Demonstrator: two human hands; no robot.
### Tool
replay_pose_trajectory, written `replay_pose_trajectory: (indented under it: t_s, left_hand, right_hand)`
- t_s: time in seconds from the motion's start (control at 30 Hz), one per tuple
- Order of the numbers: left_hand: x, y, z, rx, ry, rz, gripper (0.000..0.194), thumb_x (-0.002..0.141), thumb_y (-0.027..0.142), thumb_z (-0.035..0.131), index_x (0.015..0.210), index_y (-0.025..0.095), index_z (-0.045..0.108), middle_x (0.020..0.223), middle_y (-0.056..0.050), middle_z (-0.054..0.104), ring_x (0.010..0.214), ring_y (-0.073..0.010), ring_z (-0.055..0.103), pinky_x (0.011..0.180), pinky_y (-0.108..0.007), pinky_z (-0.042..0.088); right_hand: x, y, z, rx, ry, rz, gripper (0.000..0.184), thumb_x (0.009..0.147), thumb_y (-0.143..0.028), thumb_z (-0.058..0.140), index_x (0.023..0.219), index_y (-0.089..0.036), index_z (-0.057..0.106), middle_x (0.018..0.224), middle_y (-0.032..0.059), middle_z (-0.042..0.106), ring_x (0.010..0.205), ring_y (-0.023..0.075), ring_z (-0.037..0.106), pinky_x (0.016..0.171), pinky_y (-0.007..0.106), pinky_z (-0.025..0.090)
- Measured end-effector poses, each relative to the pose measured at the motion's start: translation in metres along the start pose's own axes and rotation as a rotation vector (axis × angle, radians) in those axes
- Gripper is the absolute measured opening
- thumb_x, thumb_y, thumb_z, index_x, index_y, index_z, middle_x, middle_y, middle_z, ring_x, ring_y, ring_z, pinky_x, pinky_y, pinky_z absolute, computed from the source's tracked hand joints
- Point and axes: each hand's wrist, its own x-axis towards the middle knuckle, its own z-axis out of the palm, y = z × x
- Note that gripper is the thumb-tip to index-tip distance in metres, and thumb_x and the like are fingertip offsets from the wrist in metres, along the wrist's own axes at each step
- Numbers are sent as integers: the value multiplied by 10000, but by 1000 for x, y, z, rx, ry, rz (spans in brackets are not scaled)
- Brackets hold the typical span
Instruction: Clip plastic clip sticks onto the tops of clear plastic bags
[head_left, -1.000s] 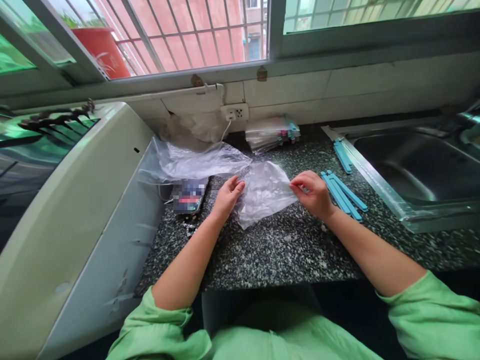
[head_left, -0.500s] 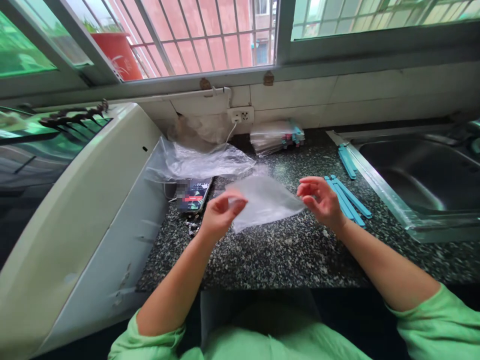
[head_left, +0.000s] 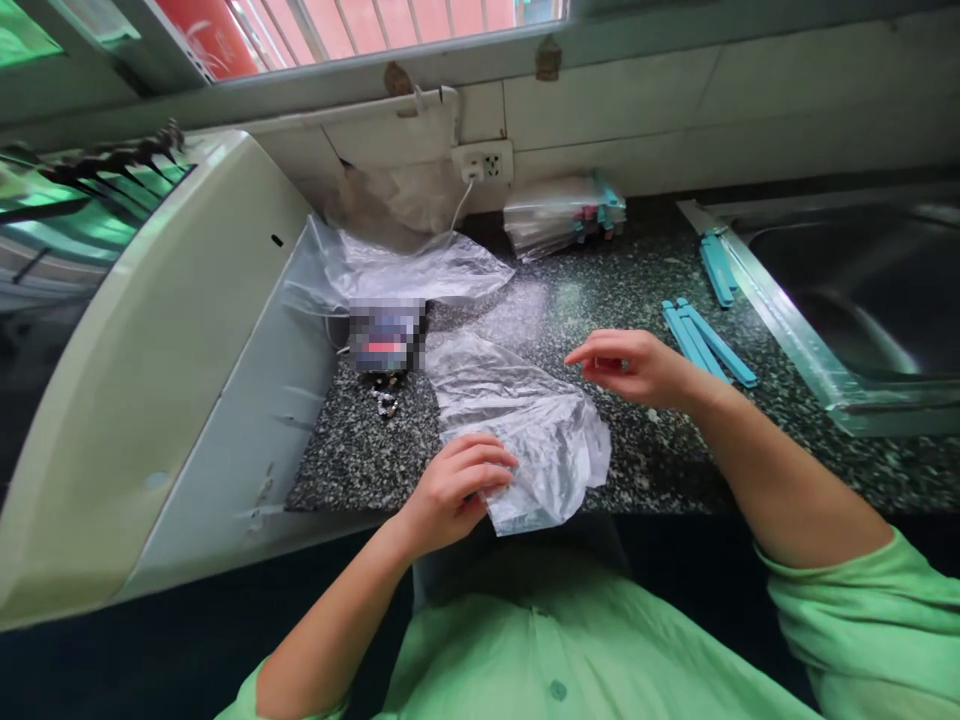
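A clear plastic bag (head_left: 525, 430) lies crinkled across the counter's middle, and its lower end reaches the front edge. My left hand (head_left: 457, 485) is at the bag's lower left, fingers curled over its edge and closed on it; the thumb is mostly hidden. Above the bag's right side hovers my right hand (head_left: 634, 368), with the index finger stretched out and nothing held. Light-blue bag-sealing clips (head_left: 701, 340) lie just right of this hand. Another clear plastic bag (head_left: 420, 265) is spread out farther back on the left.
Left stands a large pale appliance (head_left: 187, 330). A phone (head_left: 384, 335), partly blurred, and a beaded string (head_left: 386, 395) lie beside the bag. Clipped bags (head_left: 559, 215) are stacked by the wall under a socket (head_left: 484, 162). More blue clips (head_left: 718, 268) adjoin the sink (head_left: 877, 300).
The bag came down from between my hands and now lies longer and flatter toward the front edge. My left hand moved nearer me; my right hand let go of the bag. The view tilted down.
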Motion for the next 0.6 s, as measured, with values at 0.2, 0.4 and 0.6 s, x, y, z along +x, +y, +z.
replay_pose_trajectory:
  t_s: [0.2, 0.4, 0.6]
  left_hand:
    - [-13, 10, 9, -123, 107, -29, 252, 772, 51, 487, 948, 193, 599, 905, -85, 682, 878, -180, 604, 780, -347, 485]
    - [-29, 10, 24, -366, 512, -198, 162, 770, 139, 571, 912, 179, 640, 827, -76, 677, 797, -198, 624, 720, -343, 495]
    - [-21, 8, 22, -462, 777, -356, 112, 777, 228, 599, 858, 184, 661, 809, -52, 679, 758, -171, 629, 677, -285, 499]
  right_hand:
    - [-3, 15, -12, -68, -277, 236, 213, 749, -295, 565, 910, -204, 671, 600, -31, 546, 503, 74, 431, 507, 213, 309]
    - [-2, 2, -2, -198, -484, 257, 485, 702, -200, 573, 1180, -267, 528, 731, -23, 571, 588, 100, 480, 544, 202, 310]
    - [0, -10, 14, -126, -537, 126, 499, 685, -187, 590, 1175, -246, 519, 779, -16, 562, 618, 99, 480, 559, 198, 325]
